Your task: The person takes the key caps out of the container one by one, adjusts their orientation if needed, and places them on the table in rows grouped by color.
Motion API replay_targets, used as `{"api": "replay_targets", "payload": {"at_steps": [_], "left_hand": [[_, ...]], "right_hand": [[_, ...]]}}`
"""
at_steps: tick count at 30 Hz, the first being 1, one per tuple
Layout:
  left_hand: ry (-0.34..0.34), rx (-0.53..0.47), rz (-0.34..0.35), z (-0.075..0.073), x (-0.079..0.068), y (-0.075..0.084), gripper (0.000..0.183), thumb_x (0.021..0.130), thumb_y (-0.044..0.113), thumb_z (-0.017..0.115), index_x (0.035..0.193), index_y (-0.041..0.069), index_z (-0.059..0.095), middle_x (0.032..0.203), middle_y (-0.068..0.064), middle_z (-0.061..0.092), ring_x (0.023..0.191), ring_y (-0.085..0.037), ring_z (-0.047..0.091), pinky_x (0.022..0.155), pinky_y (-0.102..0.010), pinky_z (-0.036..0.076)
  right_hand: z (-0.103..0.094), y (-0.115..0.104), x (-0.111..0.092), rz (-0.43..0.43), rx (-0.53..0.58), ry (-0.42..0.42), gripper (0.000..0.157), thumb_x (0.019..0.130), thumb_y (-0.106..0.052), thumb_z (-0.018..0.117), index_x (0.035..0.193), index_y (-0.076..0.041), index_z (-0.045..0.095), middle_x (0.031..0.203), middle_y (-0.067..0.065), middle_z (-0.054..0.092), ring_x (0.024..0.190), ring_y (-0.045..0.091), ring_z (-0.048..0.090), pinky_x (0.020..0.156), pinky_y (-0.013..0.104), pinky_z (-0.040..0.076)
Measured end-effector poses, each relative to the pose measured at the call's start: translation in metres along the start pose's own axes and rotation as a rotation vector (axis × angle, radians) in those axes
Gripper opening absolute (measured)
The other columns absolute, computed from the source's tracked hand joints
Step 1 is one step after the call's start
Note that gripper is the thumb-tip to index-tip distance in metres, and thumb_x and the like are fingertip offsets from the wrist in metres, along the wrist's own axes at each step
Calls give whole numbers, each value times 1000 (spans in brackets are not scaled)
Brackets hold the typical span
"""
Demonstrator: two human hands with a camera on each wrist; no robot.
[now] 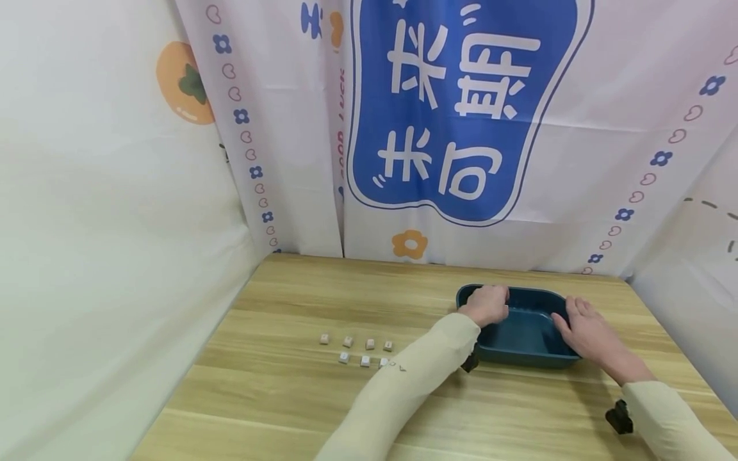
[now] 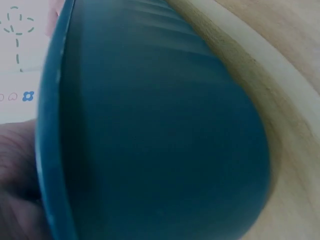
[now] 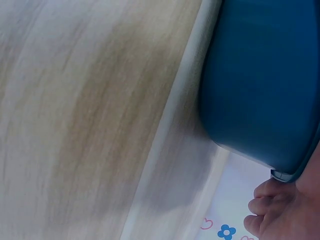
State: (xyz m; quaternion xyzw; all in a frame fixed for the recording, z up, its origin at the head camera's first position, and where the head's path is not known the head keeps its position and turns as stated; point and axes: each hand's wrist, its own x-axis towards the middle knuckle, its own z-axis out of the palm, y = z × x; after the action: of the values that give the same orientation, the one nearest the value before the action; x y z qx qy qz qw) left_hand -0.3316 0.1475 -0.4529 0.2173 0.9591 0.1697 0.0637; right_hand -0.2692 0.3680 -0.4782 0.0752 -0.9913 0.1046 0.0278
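Observation:
A dark teal rectangular plastic basin (image 1: 524, 330) sits on the right part of the table. My left hand (image 1: 487, 303) grips its left rim, fingers bent over the edge; in the left wrist view the hand (image 2: 17, 185) shows behind the basin's rim (image 2: 52, 150). At the right end, my right hand (image 1: 588, 330) holds the rim with the thumb on the inner side and the fingers along the outside. The right wrist view has the curled fingers (image 3: 267, 200) at the corner of the basin (image 3: 260, 90). Nothing shows inside the basin.
Several small white keycaps (image 1: 365, 361) lie in two rows left of the basin, one partly hidden by the left sleeve (image 1: 421, 368). The wooden table (image 1: 277, 397) meets a printed curtain (image 1: 300, 211) at its back edge.

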Motion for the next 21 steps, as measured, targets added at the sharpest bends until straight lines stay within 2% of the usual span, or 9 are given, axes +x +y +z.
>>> {"api": "replay_targets", "payload": {"at_steps": [4,9,15,19,21], "left_hand": [[-4,8,-19,0,4,3,19,96,24,59,115,28,61,105,11,64,71,-10,56,57,-25,45],[-26,31,-58,3,7,7,24,96,29,60,119,32,60,108,12,65,70,-11,55,59,-26,45],[-50,81,-67,8,10,10,12,97,29,58,108,29,62,83,7,62,63,-13,55,53,-28,43],[-63,94,-73,13,13,13,5,97,28,57,98,26,62,74,5,57,62,-13,54,52,-28,42],[-79,104,-78,15,16,14,13,98,28,56,86,24,60,68,5,51,59,-13,53,50,-28,41]], "right_hand": [[1,0,1,-7,-1,8,75,106,-40,34,141,26,22,143,50,21,133,63,24,109,67,23],[0,0,0,-3,11,6,76,106,-41,33,141,26,21,143,51,20,133,63,23,109,67,23],[-1,0,0,-1,8,2,76,106,-41,33,141,25,21,143,50,21,133,63,23,109,67,23],[0,1,1,4,0,3,77,106,-42,34,141,25,22,143,50,21,133,63,24,109,67,24],[1,1,1,7,-7,3,77,106,-43,33,141,25,22,143,50,22,133,62,24,109,67,24]]}}
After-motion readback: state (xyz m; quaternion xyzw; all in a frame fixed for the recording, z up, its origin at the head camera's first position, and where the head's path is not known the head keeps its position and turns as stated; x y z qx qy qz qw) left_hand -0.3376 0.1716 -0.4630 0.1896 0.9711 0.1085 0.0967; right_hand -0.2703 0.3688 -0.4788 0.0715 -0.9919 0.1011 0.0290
